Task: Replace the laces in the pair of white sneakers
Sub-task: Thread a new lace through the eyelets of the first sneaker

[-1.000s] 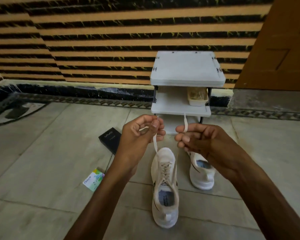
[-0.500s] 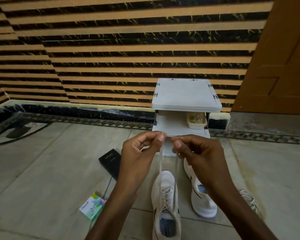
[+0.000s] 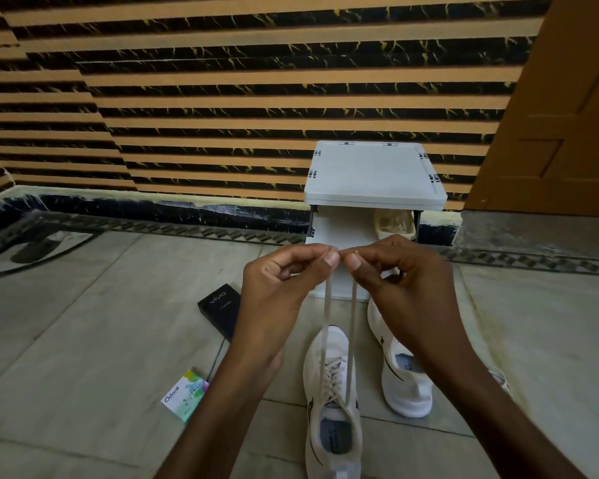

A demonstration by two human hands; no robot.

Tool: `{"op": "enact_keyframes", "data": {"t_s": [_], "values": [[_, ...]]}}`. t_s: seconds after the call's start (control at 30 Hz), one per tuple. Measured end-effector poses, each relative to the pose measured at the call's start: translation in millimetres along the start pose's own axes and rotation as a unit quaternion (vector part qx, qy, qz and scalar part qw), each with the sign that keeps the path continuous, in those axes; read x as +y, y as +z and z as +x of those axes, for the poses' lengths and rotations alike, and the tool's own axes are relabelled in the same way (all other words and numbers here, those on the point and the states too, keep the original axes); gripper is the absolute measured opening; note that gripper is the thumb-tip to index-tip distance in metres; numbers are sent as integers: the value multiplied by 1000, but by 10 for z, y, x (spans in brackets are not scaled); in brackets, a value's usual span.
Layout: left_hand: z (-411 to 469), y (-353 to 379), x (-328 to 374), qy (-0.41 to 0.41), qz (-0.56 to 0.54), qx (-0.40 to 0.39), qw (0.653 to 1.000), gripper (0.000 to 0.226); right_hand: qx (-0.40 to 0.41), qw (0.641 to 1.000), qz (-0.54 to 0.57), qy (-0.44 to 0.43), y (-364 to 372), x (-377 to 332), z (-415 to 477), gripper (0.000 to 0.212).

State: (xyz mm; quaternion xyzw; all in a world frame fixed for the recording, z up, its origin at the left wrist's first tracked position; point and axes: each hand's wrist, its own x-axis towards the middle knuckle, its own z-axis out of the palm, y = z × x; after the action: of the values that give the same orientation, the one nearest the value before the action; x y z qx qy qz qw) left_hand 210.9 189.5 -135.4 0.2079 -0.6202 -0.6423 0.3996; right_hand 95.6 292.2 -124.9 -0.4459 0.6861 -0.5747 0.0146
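Pinching one end each of lace point(image 3: 326, 319) with left hand point(image 3: 284, 288) and right hand point(image 3: 402, 281), thumbs nearly touching, centre frame. Strands taut down to laced sneaker point(image 3: 332, 420) bottom centre; second sneaker point(image 3: 407, 382) just right, on floor point(image 3: 83, 323).

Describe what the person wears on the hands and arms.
The left hand and right hand are bare, with no gloves and no watch or bracelet showing. Both forearms are uncovered as well, and no sleeve comes into view.
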Motion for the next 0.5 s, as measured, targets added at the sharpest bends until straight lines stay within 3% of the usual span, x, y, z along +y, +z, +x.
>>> {"op": "enact_keyframes", "data": {"t_s": [0.5], "values": [[0, 40, 9, -20, -12, 13, 1000, 22, -18, 994, 95, 53, -80, 46, 47, 8]]}}
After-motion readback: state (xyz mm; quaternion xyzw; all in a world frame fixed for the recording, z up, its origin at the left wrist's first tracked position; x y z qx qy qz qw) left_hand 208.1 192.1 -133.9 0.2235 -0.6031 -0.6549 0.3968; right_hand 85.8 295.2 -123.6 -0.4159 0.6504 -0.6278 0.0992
